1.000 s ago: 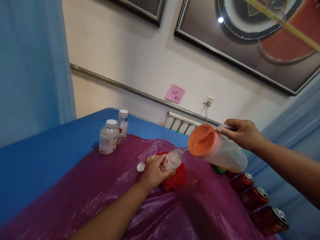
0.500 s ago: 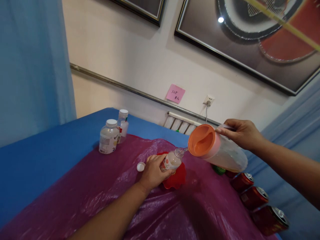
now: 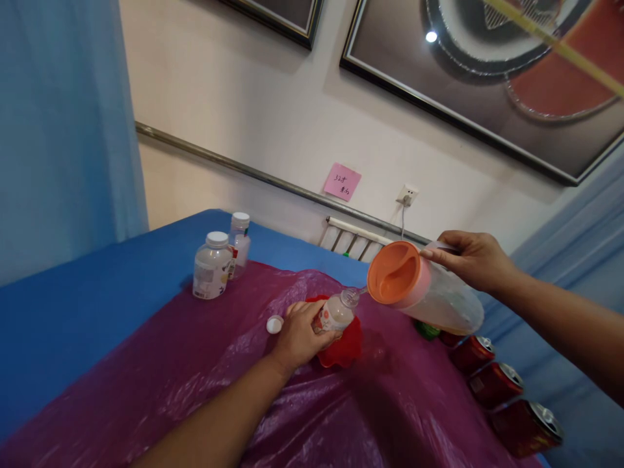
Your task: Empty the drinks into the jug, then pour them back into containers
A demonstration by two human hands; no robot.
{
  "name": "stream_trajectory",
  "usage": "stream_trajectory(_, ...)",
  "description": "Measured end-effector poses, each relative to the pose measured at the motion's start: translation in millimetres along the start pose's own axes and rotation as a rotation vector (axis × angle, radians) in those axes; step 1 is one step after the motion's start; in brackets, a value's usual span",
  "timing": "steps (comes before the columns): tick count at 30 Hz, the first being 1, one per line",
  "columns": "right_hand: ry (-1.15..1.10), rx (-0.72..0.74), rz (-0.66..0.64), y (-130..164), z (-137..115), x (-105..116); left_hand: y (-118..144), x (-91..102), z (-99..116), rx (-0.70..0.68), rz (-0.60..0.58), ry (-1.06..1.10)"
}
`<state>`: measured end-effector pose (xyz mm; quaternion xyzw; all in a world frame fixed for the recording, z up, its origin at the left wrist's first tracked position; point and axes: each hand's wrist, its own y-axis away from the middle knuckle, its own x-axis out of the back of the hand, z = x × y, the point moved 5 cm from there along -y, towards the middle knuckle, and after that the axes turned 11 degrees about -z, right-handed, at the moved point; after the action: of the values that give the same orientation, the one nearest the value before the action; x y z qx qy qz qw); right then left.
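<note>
My left hand (image 3: 302, 335) is wrapped round a small clear bottle (image 3: 340, 313) with a printed label, its uncapped mouth tilted to the right. Beneath the bottle lies a red wavy-edged dish (image 3: 344, 348). In my right hand (image 3: 470, 257) is the handle of a translucent pitcher (image 3: 448, 302) with an orange lid (image 3: 394, 273). The pitcher is tipped to the left, and a thin stream runs between its lid and the bottle's mouth. Some yellowish liquid shows along the pitcher's lower side. A white cap (image 3: 275, 324) rests just left of my left hand.
Two capped bottles, a wide one (image 3: 210, 270) and a slimmer one (image 3: 240, 240), stand at the back left. Several red cans (image 3: 497, 385) line the right edge. Purple plastic sheeting (image 3: 195, 370) covers part of the blue tabletop (image 3: 88, 305). Behind is a wall with a rail (image 3: 234, 166).
Both hands keep their hold and stay almost where they were. The stream from the pitcher to the bottle shows in both frames.
</note>
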<state>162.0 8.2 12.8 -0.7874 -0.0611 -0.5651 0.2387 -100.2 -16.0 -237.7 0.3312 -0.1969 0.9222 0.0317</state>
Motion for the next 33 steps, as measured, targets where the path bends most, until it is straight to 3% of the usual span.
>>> stream_trajectory(33, 0.011, 0.01, -0.013, -0.5, 3.7, -2.1, -0.8, -3.4, -2.0, 0.0, -0.042, -0.004)
